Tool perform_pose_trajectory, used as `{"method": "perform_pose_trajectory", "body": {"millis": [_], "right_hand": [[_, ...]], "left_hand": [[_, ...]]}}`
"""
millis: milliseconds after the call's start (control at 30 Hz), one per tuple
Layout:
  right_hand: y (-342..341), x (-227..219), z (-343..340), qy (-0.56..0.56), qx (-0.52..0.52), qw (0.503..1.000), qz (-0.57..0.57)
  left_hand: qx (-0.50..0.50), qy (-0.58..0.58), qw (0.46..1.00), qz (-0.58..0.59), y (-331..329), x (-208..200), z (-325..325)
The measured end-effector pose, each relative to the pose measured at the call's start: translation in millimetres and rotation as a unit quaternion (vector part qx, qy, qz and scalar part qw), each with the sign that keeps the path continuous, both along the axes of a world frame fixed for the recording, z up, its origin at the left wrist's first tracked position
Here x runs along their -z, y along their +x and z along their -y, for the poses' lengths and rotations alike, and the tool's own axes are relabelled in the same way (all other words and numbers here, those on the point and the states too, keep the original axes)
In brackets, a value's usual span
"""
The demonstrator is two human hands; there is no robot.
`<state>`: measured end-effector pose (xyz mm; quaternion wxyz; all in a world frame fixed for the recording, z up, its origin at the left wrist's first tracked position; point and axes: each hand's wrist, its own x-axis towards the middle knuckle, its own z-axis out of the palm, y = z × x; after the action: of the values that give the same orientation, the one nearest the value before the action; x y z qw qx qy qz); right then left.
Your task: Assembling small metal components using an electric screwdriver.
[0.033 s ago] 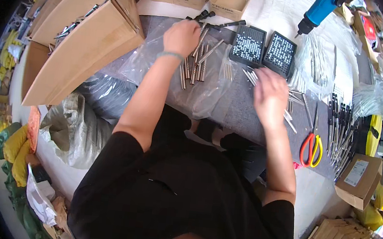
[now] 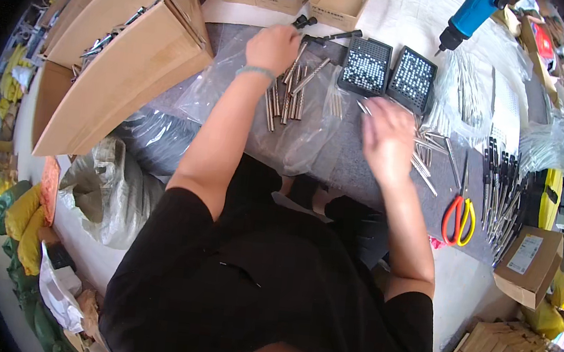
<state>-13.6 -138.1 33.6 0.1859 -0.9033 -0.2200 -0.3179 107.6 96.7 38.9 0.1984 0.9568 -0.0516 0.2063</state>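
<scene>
My left hand [image 2: 273, 48] is over the far left of the grey work surface, fingers curled down and closed; what they hold is hidden. Just beyond it lie black-ended pieces [image 2: 305, 22]. Below it, several bronze-coloured drill-like rods [image 2: 285, 101] rest on a clear plastic sheet [image 2: 306, 137]. My right hand [image 2: 391, 136], slightly blurred, is closed near the trays, and a thin metal rod [image 2: 364, 108] pokes out at its fingertips. More thin silver rods [image 2: 424, 165] are spread beside and under that hand. Two black hole trays [image 2: 362, 83] filled with small white-silver pieces stand beyond it.
A blue power driver [image 2: 474, 17] hangs at the far right. Red-and-yellow-handled scissors [image 2: 458, 222] and several black-ended rods [image 2: 502, 178] lie at right. A large cardboard box [image 2: 123, 84] stands at left. Open cartons [image 2: 337, 6] line the far edge; bagged rods [image 2: 466, 92] lie beyond the trays.
My left hand has shifted slightly right and now covers some of the black-ended pieces. My right hand has moved a little to the left, uncovering more silver rods on its right.
</scene>
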Motion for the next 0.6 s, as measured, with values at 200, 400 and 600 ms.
{"method": "perform_pose_trajectory", "body": {"millis": [200,400,600], "right_hand": [[-12.1,0.3,-17.9,0.012,-0.05,0.999,-0.008],[38.8,-4.5,107.2,0.061,0.24,0.969,-0.022],[102.9,-1.9,158.2,-0.049,0.377,0.89,-0.253]], "left_hand": [[0.086,0.131,0.985,-0.075,54.7,7.0,15.4],[0.18,0.213,0.959,-0.054,56.8,10.8,22.8],[0.179,-0.097,0.979,-0.013,26.6,4.6,43.6]]}}
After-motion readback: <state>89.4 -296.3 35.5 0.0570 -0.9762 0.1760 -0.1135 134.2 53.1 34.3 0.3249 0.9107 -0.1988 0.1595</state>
